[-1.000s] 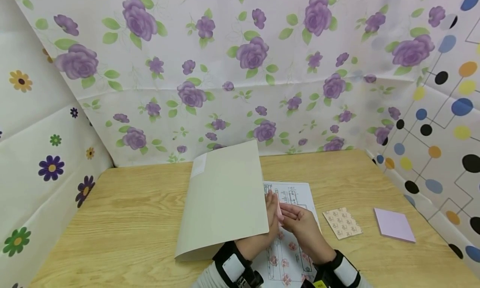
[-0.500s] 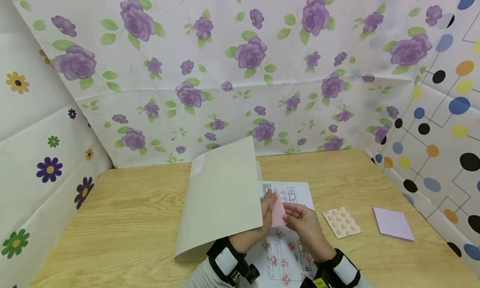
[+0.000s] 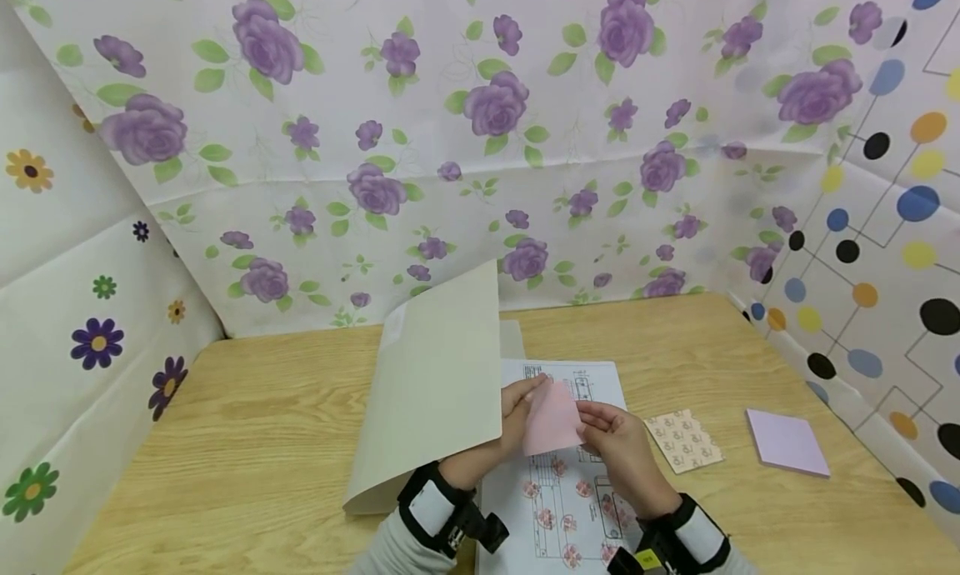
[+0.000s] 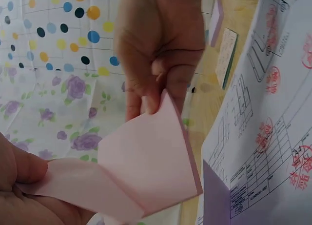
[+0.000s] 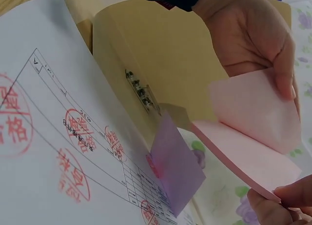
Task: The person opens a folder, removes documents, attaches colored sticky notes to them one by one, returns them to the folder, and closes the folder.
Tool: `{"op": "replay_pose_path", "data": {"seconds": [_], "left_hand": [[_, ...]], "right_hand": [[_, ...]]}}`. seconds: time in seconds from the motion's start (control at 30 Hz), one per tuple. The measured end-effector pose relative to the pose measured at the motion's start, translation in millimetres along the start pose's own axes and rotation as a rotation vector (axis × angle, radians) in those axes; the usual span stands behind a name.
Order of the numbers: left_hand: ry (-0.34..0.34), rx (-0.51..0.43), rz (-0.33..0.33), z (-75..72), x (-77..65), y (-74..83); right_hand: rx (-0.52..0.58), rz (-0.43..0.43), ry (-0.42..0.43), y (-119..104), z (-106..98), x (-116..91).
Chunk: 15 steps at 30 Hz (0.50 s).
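Note:
Between both hands is a pink sticky note pad (image 4: 155, 159). My right hand (image 3: 622, 454) pinches the pad by its edge between thumb and fingers. With thumb and fingers my left hand (image 5: 256, 37) pinches the pad's top sheet (image 4: 85, 183), which is bent up from the pad and still joined along one edge. Below them lie printed papers (image 3: 551, 508) with red stamps, in a beige file folder (image 3: 442, 392) whose raised cover leans over my left forearm. A purple sticky note (image 5: 176, 165) sticks out from the papers' edge.
A metal clip (image 5: 141, 93) sits on the folder's inner side. To the right on the wooden table (image 3: 262, 425) lie a patterned beige note pad (image 3: 684, 442) and a lilac sticky note pad (image 3: 787, 443). Patterned cloth walls (image 3: 420, 133) stand around the table.
My left hand has moved left. The pink pad has turned so its face shows in the head view. The folder cover's free edge has shifted left, uncovering more of the papers.

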State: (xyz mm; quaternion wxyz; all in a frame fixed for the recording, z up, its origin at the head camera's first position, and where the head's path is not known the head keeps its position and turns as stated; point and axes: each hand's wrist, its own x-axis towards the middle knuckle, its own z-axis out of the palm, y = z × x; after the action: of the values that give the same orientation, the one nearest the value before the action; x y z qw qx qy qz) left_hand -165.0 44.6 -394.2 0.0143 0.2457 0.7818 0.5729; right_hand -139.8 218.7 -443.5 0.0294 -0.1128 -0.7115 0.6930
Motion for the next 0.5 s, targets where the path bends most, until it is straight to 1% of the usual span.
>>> {"op": "replay_pose_path", "data": {"seconds": [0.07, 0.2, 0.27, 0.37, 0.5], "left_hand": [[-0.001, -0.012, -0.029, -3.2, 0.9, 0.9], [0.017, -0.007, -0.074, -7.8, 1.4, 2.6], [0.022, -0.017, -0.067, -9.2, 1.6, 2.8], [0.03, -0.039, -0.034, -10.9, 1.6, 2.0], [0.052, -0.033, -0.004, -13.5, 1.2, 1.1]], "right_hand": [[0.011, 0.004, 0.007, 0, -2, 1], [0.026, 0.01, 0.015, 0, -4, 1], [0.024, 0.017, 0.018, -1, -6, 1], [0.009, 0.026, 0.024, -2, -8, 1], [-0.012, 0.023, 0.031, -2, -11, 2]]}}
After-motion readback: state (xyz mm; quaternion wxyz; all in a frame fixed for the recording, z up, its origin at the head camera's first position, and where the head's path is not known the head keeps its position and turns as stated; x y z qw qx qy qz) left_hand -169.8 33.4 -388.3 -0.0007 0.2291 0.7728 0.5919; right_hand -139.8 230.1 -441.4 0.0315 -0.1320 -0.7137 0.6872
